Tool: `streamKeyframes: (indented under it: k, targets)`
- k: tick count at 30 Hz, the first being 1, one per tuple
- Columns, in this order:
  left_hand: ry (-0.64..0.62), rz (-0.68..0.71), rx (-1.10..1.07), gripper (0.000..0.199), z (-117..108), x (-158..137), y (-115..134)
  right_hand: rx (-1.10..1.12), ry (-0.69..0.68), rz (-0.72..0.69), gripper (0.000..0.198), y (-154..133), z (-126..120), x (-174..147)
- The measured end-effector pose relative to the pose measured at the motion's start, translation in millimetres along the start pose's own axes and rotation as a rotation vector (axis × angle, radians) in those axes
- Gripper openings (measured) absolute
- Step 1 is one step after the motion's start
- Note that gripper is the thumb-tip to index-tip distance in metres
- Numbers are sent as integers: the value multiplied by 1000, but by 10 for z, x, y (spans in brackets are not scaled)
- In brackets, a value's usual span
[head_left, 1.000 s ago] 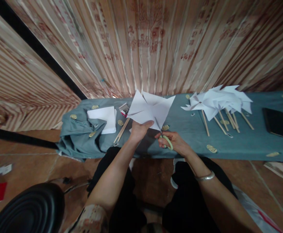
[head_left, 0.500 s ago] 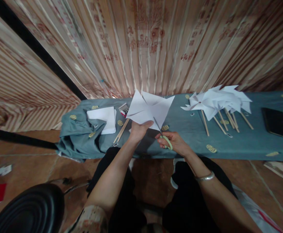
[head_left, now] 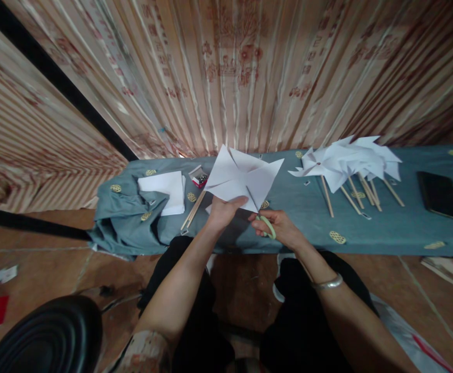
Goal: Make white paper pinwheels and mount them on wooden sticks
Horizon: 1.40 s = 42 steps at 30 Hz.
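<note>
A square of white paper, slit inward from its corners, is pinched at its near edge by my left hand, the thumb lying on top. My right hand is closed on a pair of scissors with pale green handles. Their blades meet the paper's near right corner. Left of the paper, a small open box holds tiny shiny pieces. Beside it lie several thin wooden sticks, and a stack of white paper rests farther left.
Several white paper pinwheels on sticks lie in a pile on the right of the cloth-covered bench. A dark phone or tablet is at far right. A black round stool stands at lower left, and a patterned curtain hangs behind.
The paper has shifted slightly right and rotated a little, showing more of the small box. My right hand and the scissors stay nearly in place.
</note>
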State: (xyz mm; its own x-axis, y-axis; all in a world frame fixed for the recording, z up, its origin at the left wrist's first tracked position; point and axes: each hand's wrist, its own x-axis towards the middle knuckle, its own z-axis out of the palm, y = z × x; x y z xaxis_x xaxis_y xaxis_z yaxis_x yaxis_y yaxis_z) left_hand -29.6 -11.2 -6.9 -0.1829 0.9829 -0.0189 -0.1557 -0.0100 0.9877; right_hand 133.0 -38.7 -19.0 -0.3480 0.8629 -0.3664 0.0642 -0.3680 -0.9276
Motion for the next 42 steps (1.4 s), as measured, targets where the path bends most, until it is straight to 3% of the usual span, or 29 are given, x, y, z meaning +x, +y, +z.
streamKeyframes:
  k: [16, 42]
  targets:
    - [-67, -107, -147, 44, 34, -56, -29, -33, 28, -42, 48, -30, 3, -1]
    - [-84, -90, -163, 40, 87, -74, -30, -60, 67, -79, 52, -7, -24, 10]
